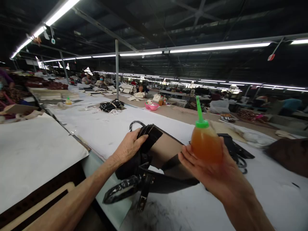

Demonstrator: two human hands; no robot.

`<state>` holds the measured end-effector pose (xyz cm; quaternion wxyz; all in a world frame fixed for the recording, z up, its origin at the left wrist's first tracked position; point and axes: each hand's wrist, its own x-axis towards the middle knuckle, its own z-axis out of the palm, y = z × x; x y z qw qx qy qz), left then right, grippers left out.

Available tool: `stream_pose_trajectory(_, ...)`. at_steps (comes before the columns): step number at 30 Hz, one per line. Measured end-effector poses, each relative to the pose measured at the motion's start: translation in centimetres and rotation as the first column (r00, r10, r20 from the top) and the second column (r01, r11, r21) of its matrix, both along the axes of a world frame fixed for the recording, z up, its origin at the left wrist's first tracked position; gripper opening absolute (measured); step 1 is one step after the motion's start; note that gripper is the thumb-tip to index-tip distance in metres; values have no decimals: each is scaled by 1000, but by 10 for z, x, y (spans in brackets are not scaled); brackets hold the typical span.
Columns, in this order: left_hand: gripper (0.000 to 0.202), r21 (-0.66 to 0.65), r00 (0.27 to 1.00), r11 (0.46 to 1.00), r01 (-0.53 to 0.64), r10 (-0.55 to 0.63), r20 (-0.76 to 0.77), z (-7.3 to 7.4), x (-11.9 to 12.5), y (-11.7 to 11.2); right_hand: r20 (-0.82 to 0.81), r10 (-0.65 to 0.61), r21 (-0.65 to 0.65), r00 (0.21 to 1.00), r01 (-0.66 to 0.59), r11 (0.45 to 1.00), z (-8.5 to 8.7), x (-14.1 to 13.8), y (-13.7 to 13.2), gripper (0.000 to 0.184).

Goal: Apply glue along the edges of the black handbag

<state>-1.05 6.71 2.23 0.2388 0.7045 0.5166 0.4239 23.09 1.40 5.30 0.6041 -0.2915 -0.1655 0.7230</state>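
A black handbag [168, 184] lies on the white-covered table, its mouth open and its tan lining showing. My left hand [131, 144] grips the bag's upper left edge, thumb on the outer side and the other fingers hidden behind it. A plastic-wrapped handle [122, 189] and a buckled strap hang from the near side. In my right hand [214, 173] rests a round squeeze bottle [207, 144] of orange-brown liquid, with a green cap and a long green nozzle pointing up. The bottle is held upright above the bag's right end, fingers curled under and around it.
Another black bag [233, 147] lies behind my right hand. Farther back on the table are a dark dotted cloth bundle [112, 105], a pink basin [152, 106] and a small green-capped bottle [68, 101]. A metal post [117, 69] rises mid-table. Several people sit far off.
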Motion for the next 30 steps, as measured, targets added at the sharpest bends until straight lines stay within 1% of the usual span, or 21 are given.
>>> stream_pose_trajectory(2, 27, 29, 1000, 1000, 10, -9, -11, 17, -3, 0, 24, -14, -8, 1000, 14, 1000, 4, 2, -6, 50)
stream_pose_trajectory(4, 28, 51, 998, 999, -6, 8, -55, 32, -6, -2, 40, -17, -53, 999, 19, 998, 6, 0, -11, 52)
stream_pose_trajectory(6, 29, 75, 993, 997, -20, 28, -114, 43, -8, -3, 50, -19, -111, 999, 25, 993, 8, -4, -14, 53)
stream_pose_trajectory(7, 30, 88, 990, 996, -23, 35, -139, 46, -8, -2, 50, -22, -128, 999, 28, 991, 8, -6, -15, 53)
stream_pose_trajectory(9, 29, 121, 986, 992, -42, 60, -153, 46, -8, 0, 34, -25, -130, 999, 29, 991, 7, -8, -17, 53)
stream_pose_trajectory(10, 29, 133, 986, 989, -62, 81, -145, 43, -9, 1, 21, -28, -114, 999, 31, 993, 5, -8, -17, 52)
stream_pose_trajectory(12, 30, 129, 984, 983, -129, 143, -110, 31, -12, 3, -7, -32, -71, 999, 32, 997, -4, -3, -19, 50)
stream_pose_trajectory(14, 31, 88, 977, 976, -199, 204, -64, 16, -18, 5, -46, -39, -50, 998, 37, 998, -21, 8, -22, 50)
stream_pose_trajectory(15, 32, 63, 973, 973, -224, 226, -44, 9, -22, 5, -72, -39, -52, 997, 35, 998, -32, 15, -24, 52)
stream_pose_trajectory(17, 33, 28, 971, 971, -239, 240, -13, -1, -29, 6, -120, -75, -80, 990, 66, 995, -61, 29, -27, 51)
stream_pose_trajectory(19, 33, 17, 973, 973, -230, 230, -5, -3, -36, 8, -108, -117, -163, 987, 99, 982, -94, 42, -31, 50)
stream_pose_trajectory(20, 33, 18, 974, 974, -228, 228, -7, -1, -40, 9, -131, -156, -169, 979, 133, 977, -110, 48, -34, 50)
stream_pose_trajectory(22, 33, 19, 973, 973, -232, 232, -14, 8, -47, 12, -149, -220, -257, 964, 177, 950, -137, 60, -39, 43)
stream_pose_trajectory(24, 32, 1, 973, 973, -231, 231, -16, 21, -55, 15, -159, -266, -338, 951, 201, 920, -155, 72, -45, 40)
stream_pose_trajectory(25, 32, -13, 975, 975, -220, 220, -16, 28, -59, 16, -162, -282, -356, 946, 210, 911, -160, 77, -48, 40)
stream_pose_trajectory(27, 32, -51, 983, 982, -182, 180, -36, 41, -66, 18, -157, -293, -343, 943, 226, 912, -164, 86, -52, 38)
stream_pose_trajectory(30, 29, -79, 983, 991, -109, 96, -157, 55, -71, 16, -87, -239, -256, 967, 210, 944, -158, 91, -53, 44)
